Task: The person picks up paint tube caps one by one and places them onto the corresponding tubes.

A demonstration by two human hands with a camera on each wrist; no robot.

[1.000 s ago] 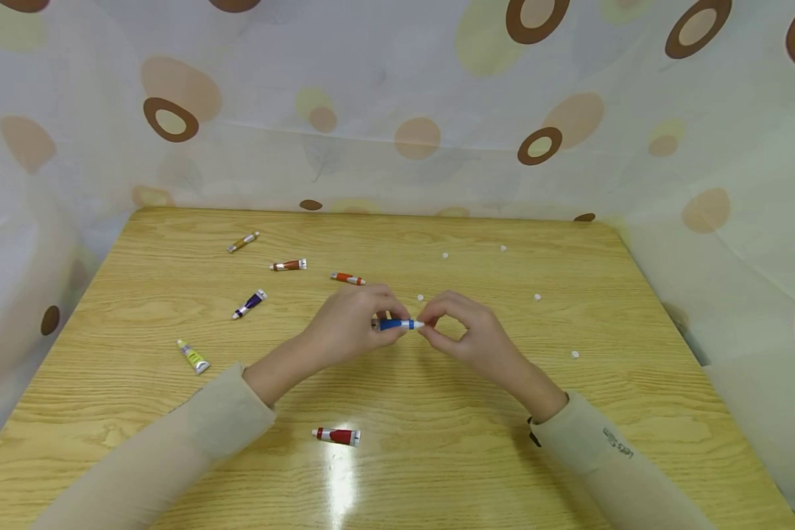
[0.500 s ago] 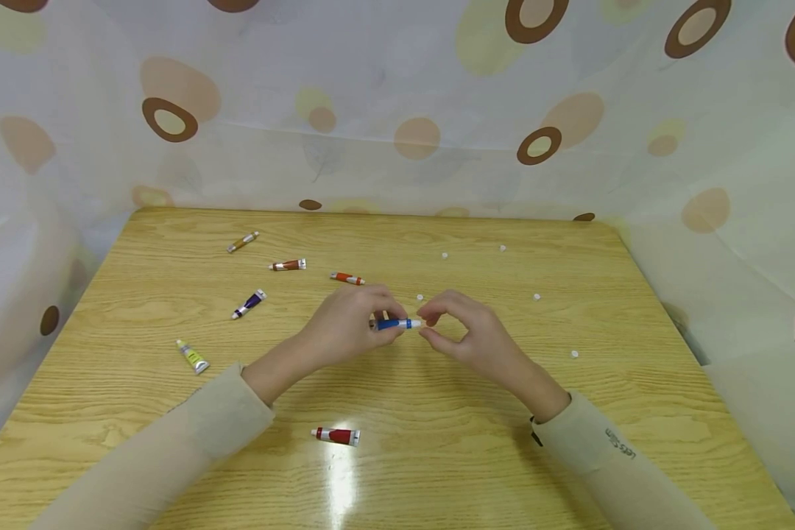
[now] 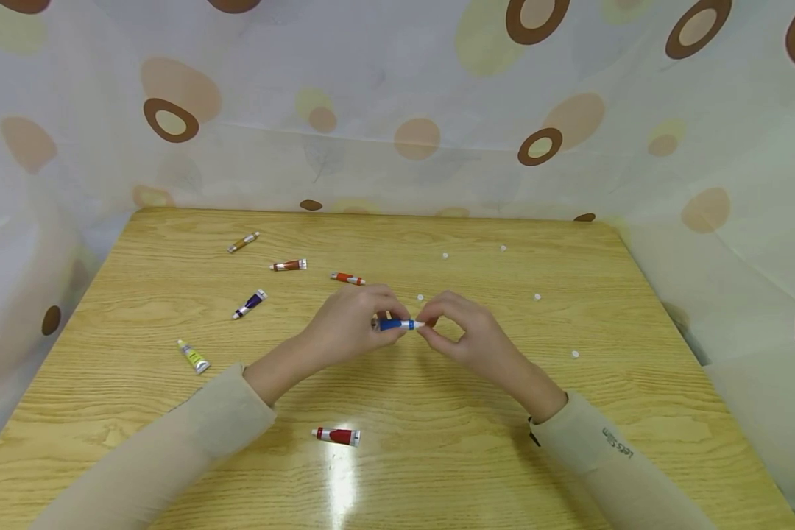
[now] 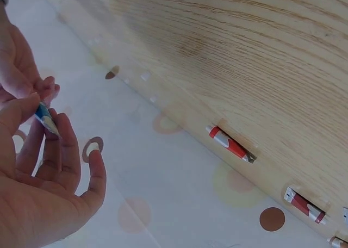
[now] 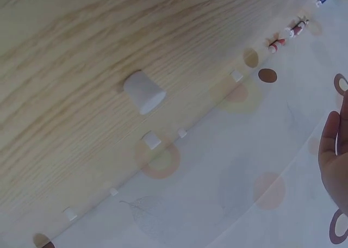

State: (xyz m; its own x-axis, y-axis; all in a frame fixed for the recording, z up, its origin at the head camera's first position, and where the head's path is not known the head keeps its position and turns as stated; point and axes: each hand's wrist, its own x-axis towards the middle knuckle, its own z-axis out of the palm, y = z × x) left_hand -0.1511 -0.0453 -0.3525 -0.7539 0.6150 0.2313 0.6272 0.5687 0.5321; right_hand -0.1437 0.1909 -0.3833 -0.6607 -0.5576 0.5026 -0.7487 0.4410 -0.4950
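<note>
A small blue paint tube lies sideways between the thumb and fingers of my left hand. Its white cap points right, and my right hand pinches that end with thumb and index finger. In the left wrist view, the blue tube shows between the fingertips, with the other hand meeting it. On the table just behind the hands sit an orange-red tube and a loose white cap.
Left on the wooden table lie ochre, brown, purple and yellow tubes. A dark red tube is near the front. Several white caps, one at far right, are scattered. A patterned curtain surrounds the table.
Half a second ago my right fingertips were spread slightly at the cap; now they pinch it again. The left hand and the blue tube stay in nearly the same place.
</note>
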